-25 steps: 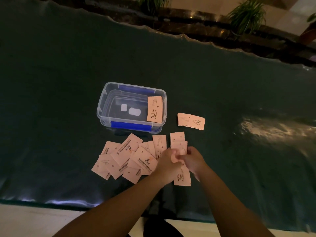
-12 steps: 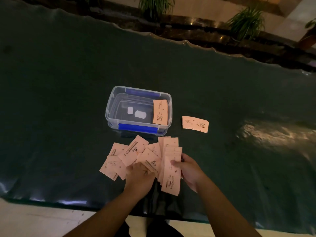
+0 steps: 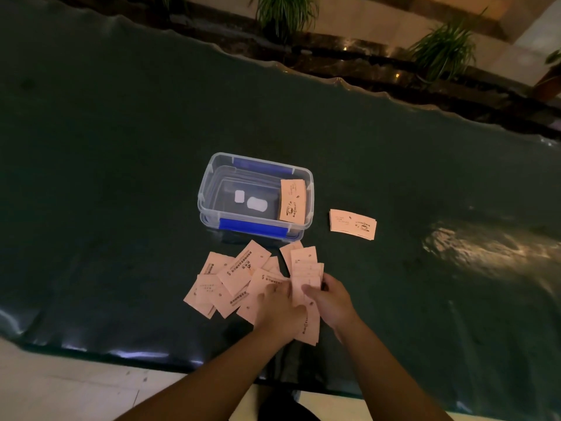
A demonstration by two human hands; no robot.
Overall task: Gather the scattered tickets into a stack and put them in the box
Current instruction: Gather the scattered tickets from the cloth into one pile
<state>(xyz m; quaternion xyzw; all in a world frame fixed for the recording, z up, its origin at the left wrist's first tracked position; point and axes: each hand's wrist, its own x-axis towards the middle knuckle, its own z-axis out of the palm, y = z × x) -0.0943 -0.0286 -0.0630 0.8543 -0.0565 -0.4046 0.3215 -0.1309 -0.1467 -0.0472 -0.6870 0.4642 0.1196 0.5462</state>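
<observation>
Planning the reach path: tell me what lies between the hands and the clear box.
In the head view, loose pink tickets fanned on the dark cloth lie between the hands and the clear box; nothing else.

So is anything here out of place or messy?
Yes. Pink tickets lie fanned and overlapping at odd angles in front of the clear box, and a small stack sits alone on the table, right of the box.

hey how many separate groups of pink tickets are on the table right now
3. One stack leans inside the clear box at its right end. A second neat stack lies on the table right of the box. The scattered tickets lie in front of it, partly hidden under both hands.
</observation>
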